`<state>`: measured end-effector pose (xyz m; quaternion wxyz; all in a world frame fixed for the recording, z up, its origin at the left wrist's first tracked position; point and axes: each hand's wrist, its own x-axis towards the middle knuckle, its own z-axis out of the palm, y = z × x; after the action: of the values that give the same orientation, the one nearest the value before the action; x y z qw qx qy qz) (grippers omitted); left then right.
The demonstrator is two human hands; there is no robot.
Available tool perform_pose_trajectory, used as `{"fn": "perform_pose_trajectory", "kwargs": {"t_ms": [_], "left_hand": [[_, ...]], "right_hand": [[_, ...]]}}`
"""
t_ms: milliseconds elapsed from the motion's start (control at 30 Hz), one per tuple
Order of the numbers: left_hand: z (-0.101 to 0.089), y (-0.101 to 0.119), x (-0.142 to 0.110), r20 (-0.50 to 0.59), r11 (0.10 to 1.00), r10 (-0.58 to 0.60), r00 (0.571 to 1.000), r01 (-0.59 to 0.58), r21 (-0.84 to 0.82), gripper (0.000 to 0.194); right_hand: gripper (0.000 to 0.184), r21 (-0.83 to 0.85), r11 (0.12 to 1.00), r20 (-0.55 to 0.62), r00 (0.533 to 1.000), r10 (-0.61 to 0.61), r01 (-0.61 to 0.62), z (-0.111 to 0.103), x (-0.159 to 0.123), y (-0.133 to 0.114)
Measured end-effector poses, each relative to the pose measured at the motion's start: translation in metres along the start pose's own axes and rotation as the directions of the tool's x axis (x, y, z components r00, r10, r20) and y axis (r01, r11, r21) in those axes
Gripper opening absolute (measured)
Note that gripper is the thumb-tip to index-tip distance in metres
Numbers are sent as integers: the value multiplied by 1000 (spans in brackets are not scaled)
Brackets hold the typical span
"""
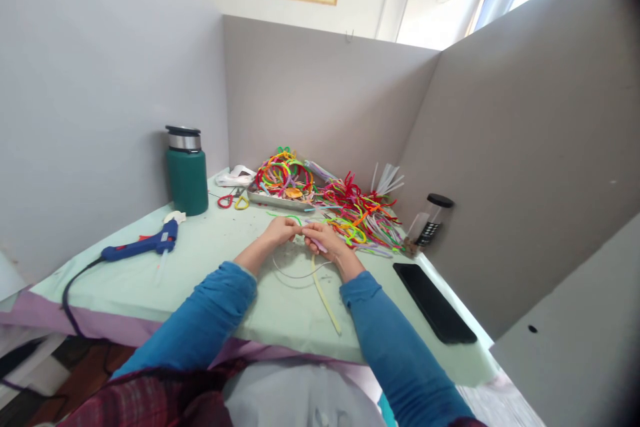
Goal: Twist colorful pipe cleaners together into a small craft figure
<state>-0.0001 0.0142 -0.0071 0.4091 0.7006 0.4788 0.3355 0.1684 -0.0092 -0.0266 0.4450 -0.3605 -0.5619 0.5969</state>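
Observation:
My left hand [283, 230] and my right hand [325, 240] meet over the middle of the table, fingertips pinched together. A thin pale hoop [295, 277], like a headband wire, curves below them from one hand toward the other. From beneath my right hand a narrow pale-yellow ribbon [326, 297] trails down across the tabletop. A small lilac piece [319, 245] shows against the right fingers. What exactly lies between the fingertips is too small to make out. Just behind the hands, a green pipe cleaner [295, 219] rests on the table.
Left: a blue glue gun [143, 242] with its cord, and a green bottle [187, 177]. Behind: scissors [241, 203], a metal tray [280, 201] of colourful hoops and a pipe-cleaner pile [363, 210]. Right: a black phone [434, 302] and a clear tumbler [430, 221]. Grey partitions [325, 80] enclose the table.

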Motion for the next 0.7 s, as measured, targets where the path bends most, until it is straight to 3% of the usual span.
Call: {"fn": "perform_pose_trajectory", "kwargs": {"t_ms": [167, 333, 533, 700], "left_hand": [[0, 0, 0, -81, 976, 172, 982, -158, 153, 32], [2, 3, -1, -125, 943, 251, 960, -213, 256, 30], [4, 1, 1, -211, 931, 317, 925, -261, 255, 16], [4, 0, 0, -202, 902, 397, 895, -340, 264, 8]], "right_hand": [[26, -39, 998, -20, 999, -48, 47, 0, 2, 4], [27, 8, 999, -28, 999, -42, 43, 1, 3, 3], [33, 32, 999, -56, 998, -13, 15, 4, 0, -1], [32, 61, 998, -62, 998, -1, 5, 3, 1, 0]]}}
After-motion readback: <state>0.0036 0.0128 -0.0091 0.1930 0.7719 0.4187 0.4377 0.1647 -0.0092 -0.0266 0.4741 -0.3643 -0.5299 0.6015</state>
